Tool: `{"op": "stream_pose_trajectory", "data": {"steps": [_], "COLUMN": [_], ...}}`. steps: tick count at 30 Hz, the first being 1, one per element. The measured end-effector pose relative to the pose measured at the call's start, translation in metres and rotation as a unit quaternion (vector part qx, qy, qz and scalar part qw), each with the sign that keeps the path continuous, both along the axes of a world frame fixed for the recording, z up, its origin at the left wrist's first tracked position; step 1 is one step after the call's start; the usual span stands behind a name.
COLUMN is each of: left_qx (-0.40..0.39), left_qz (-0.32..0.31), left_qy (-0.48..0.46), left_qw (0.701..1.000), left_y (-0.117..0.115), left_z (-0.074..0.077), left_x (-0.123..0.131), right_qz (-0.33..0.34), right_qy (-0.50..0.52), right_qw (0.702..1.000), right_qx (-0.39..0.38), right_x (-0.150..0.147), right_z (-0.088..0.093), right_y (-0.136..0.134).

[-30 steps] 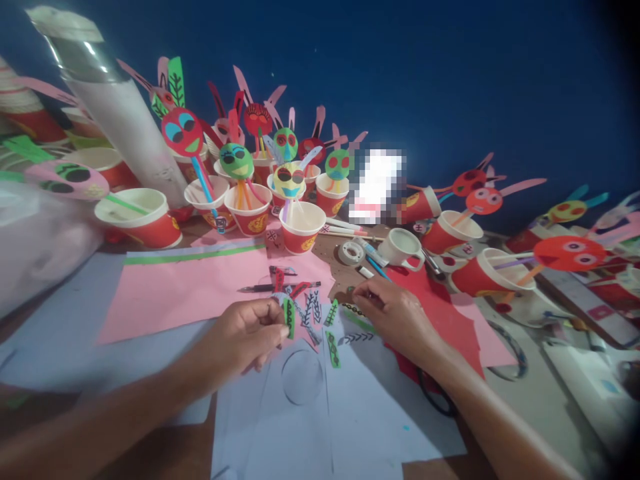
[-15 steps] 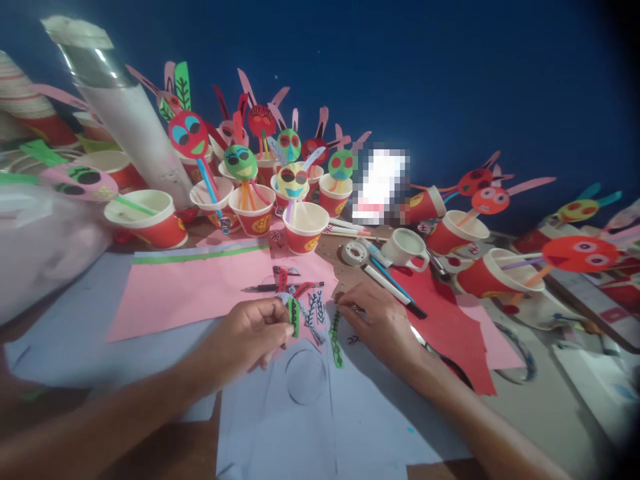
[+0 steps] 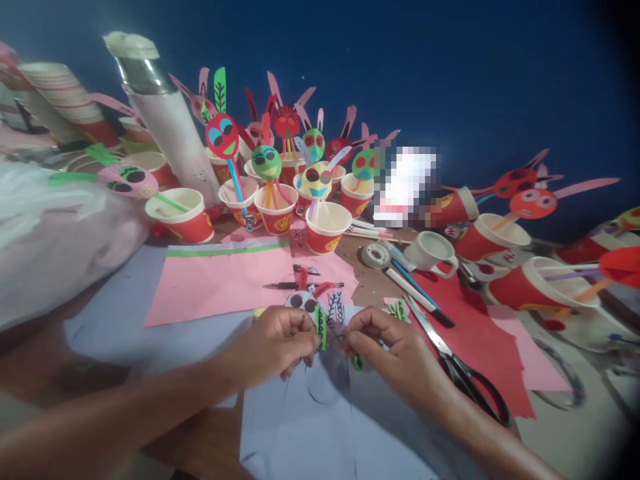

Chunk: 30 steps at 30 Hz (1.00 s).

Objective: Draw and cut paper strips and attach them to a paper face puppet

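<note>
Between the fingertips of my left hand (image 3: pixel 285 337) is a small green paper strip (image 3: pixel 322 327) with a dark leaf-like pattern. My right hand (image 3: pixel 385 340) is closed in a pinch just to its right; a thin dark line shows at its fingertips, too fine to name. Part of another green piece (image 3: pixel 358 363) shows under the right hand. Behind the hands lies a pale paper disc (image 3: pixel 295 300) with dark round eyes and red pieces at its top, partly covered by my left hand. Pale paper cutouts with black leaf drawings (image 3: pixel 336 308) lie beside it.
Black-handled scissors (image 3: pixel 453 363) lie on red paper (image 3: pixel 500 360) at right. A pen (image 3: pixel 300 285) rests near pink paper (image 3: pixel 220 283). Tape (image 3: pixel 375 255), a mug (image 3: pixel 431 252) and several red cups with paper faces (image 3: pixel 327 230) stand behind. A plastic bag (image 3: pixel 65 247) is at left.
The view has shifted, so the scene sits further right. My right hand has come closer to my left, its fingers now pinched beside the green strip. The scissors show more fully.
</note>
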<state>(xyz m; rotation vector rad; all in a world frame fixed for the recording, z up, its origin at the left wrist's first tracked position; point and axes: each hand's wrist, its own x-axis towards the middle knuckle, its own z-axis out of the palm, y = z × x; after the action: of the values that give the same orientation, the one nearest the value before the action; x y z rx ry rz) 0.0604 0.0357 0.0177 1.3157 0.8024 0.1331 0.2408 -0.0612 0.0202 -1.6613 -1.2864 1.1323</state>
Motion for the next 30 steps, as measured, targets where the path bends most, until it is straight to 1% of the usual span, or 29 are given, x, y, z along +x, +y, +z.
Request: {"op": "stream_pose_trajectory", "data": {"steps": [5, 7, 10, 12, 17, 22, 26, 30], "left_qx": [0.014, 0.025, 0.025, 0.018, 0.006, -0.022, -0.040, -0.050], "left_qz": [-0.021, -0.037, -0.058, -0.063, -0.068, -0.057, -0.049, -0.046], "left_qy": [0.001, 0.008, 0.014, 0.010, 0.020, 0.004, 0.002, 0.011], "left_qw": [1.000, 0.999, 0.998, 0.998, 0.997, 0.998, 0.998, 0.998], "left_y": [-0.002, -0.003, -0.005, -0.006, -0.004, -0.004, -0.007, -0.009], "left_z": [0.004, 0.006, 0.009, 0.009, 0.004, -0.001, 0.001, 0.004], "left_x": [0.000, 0.000, 0.000, 0.000, 0.001, 0.001, 0.004, 0.007], "right_qz": [-0.004, -0.012, -0.028, -0.032, -0.029, -0.018, -0.021, -0.014], "right_qy": [-0.009, 0.008, 0.045, 0.049, 0.013, -0.034, -0.079, -0.124], "right_qw": [1.000, 1.000, 0.998, 0.998, 0.999, 0.999, 0.995, 0.986], "right_qx": [0.005, 0.001, -0.017, -0.014, 0.012, 0.030, 0.063, 0.113], "right_x": [0.002, 0.003, 0.001, 0.000, 0.000, -0.001, -0.006, -0.009], "right_z": [0.009, 0.011, 0.012, 0.010, 0.004, 0.004, 0.005, 0.005], "right_y": [0.001, 0.001, 0.001, 0.001, -0.001, -0.003, -0.005, -0.006]}}
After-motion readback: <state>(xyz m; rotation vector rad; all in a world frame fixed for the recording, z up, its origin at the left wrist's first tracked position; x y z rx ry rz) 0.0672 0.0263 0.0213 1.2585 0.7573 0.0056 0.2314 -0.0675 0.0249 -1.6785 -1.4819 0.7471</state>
